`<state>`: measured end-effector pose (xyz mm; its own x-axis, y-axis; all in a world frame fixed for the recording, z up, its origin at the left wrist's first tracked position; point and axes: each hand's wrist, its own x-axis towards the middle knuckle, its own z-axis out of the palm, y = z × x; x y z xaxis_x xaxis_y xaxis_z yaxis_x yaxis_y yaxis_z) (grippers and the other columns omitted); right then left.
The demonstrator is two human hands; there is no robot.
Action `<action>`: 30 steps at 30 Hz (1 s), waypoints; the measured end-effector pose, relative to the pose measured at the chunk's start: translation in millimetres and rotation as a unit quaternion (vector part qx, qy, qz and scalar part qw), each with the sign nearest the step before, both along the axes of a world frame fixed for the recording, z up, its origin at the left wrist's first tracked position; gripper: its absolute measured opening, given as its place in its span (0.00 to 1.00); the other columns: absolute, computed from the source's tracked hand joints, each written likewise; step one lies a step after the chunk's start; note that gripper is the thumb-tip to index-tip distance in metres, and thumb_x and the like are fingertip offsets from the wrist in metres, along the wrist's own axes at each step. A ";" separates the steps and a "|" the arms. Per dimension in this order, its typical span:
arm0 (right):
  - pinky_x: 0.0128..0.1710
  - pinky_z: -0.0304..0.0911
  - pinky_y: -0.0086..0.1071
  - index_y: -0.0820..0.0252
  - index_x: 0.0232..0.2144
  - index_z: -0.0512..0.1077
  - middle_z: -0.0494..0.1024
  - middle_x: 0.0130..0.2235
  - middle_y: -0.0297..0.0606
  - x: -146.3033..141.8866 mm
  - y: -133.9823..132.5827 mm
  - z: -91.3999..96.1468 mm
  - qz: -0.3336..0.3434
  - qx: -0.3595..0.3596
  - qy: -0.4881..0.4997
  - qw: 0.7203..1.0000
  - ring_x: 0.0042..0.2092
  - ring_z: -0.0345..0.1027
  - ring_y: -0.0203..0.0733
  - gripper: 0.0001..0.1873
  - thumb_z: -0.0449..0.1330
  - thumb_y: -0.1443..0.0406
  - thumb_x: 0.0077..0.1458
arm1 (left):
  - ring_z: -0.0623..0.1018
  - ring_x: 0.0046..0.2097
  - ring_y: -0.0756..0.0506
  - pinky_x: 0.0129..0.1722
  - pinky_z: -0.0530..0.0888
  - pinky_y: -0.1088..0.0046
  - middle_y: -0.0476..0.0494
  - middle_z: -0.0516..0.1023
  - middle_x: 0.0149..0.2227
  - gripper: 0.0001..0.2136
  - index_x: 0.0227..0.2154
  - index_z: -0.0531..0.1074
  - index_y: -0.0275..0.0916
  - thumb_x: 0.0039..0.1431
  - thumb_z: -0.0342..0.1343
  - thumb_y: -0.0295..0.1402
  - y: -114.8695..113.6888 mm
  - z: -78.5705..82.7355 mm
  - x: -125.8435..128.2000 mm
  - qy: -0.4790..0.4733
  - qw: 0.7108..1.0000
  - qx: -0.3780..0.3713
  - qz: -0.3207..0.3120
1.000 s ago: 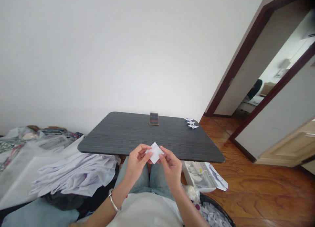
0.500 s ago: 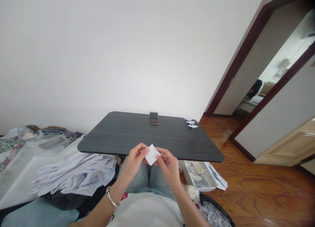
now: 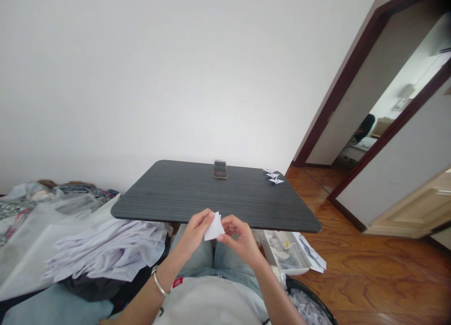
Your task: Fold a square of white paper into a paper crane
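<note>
A small white folded paper (image 3: 213, 228) is held above the near edge of the dark table (image 3: 169, 189), over my lap. My left hand (image 3: 198, 227) pinches it by its left side, thumb in front. From the right, my right hand (image 3: 239, 236) reaches its thumb to the paper's lower right corner, with the other fingers curled at the edge and partly behind it. Two points stick up at the paper's top. Several white folded paper cranes (image 3: 273, 176) stand in a row at the table's far right corner.
A phone (image 3: 220, 169) leans upright at the table's back edge. White cloth or paper sheets (image 3: 109, 250) are heaped at the left. To the right are an open white box (image 3: 285, 254), loose papers (image 3: 310, 252) and a black-rimmed container of paper scraps (image 3: 310, 308).
The paper has turned from a flat diamond to a tilted shape with split points on top. It has shifted slightly left and down, and my right fingers have spread a little.
</note>
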<state>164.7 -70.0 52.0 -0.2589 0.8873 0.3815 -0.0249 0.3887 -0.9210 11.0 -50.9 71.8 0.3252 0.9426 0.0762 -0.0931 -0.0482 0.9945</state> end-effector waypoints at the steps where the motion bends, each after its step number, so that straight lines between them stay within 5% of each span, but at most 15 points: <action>1: 0.28 0.62 0.26 0.60 0.31 0.68 0.73 0.27 0.31 1.0 0.3 0.8 0.012 -0.004 -0.003 1.000 0.28 0.67 0.35 0.11 0.66 0.64 0.45 | 0.57 0.23 0.53 0.22 0.55 0.78 0.55 0.57 0.20 0.18 0.21 0.61 0.37 0.53 0.51 0.47 0.0 -0.4 0.2 0.004 1.000 0.003 -0.002; 12: 0.22 0.64 0.25 0.63 0.30 0.71 0.75 0.23 0.31 -4.2 6.0 -12.1 0.162 -0.173 0.118 0.964 0.23 0.69 0.34 0.17 0.70 0.63 0.36 | 0.61 0.24 0.54 0.22 0.59 0.79 0.51 0.63 0.28 0.16 0.27 0.68 0.35 0.55 0.50 0.46 -3.3 4.6 5.9 0.017 0.999 0.045 0.004; 21: 0.20 0.65 0.24 0.66 0.28 0.73 0.76 0.21 0.32 -4.1 7.1 -14.4 0.184 -0.199 0.135 0.953 0.20 0.70 0.34 0.16 0.71 0.64 0.36 | 0.68 0.26 0.53 0.23 0.64 0.78 0.46 0.70 0.36 0.19 0.36 0.73 0.37 0.54 0.51 0.48 -3.1 -1.3 9.5 -0.008 1.000 0.019 -0.018; 30: 0.22 0.65 0.25 0.65 0.23 0.76 0.77 0.20 0.33 -7.8 3.6 -13.7 0.151 -0.190 0.129 0.962 0.20 0.69 0.34 0.11 0.70 0.63 0.37 | 0.71 0.23 0.52 0.19 0.64 0.79 0.46 0.74 0.34 0.16 0.38 0.71 0.39 0.53 0.53 0.46 -8.4 0.1 14.8 -0.033 0.998 -0.054 -0.018</action>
